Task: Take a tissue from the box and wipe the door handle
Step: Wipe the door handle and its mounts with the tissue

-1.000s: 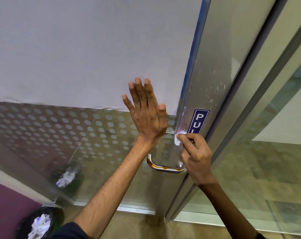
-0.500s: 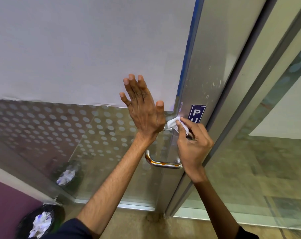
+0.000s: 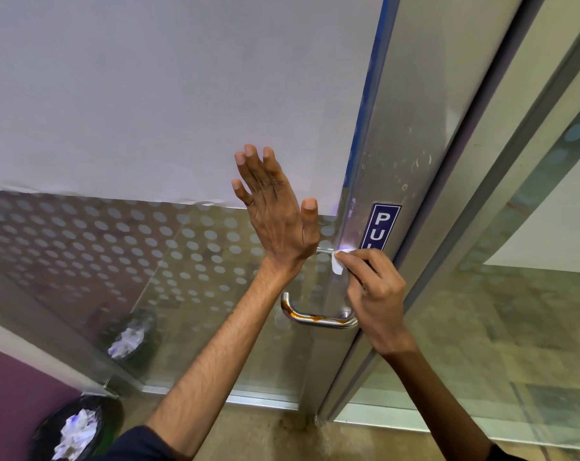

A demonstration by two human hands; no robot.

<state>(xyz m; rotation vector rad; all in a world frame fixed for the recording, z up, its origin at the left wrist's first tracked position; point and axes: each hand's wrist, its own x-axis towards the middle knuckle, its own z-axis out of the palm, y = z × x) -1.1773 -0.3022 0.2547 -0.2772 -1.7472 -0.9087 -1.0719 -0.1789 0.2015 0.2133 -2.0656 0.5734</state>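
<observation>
Fingers (image 3: pixel 355 261) of the right hand (image 3: pixel 378 294) pinch the tissue (image 3: pixel 338 265), now lower at the door handle (image 3: pixel 315 319) top mount, so wiping goes on, while the left hand (image 3: pixel 277 214) lies open on the glass.

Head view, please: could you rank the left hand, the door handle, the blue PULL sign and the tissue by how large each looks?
1. left hand
2. door handle, though its upper part is hidden behind the hands
3. blue PULL sign, lower end covered
4. tissue, mostly hidden in the right hand
</observation>
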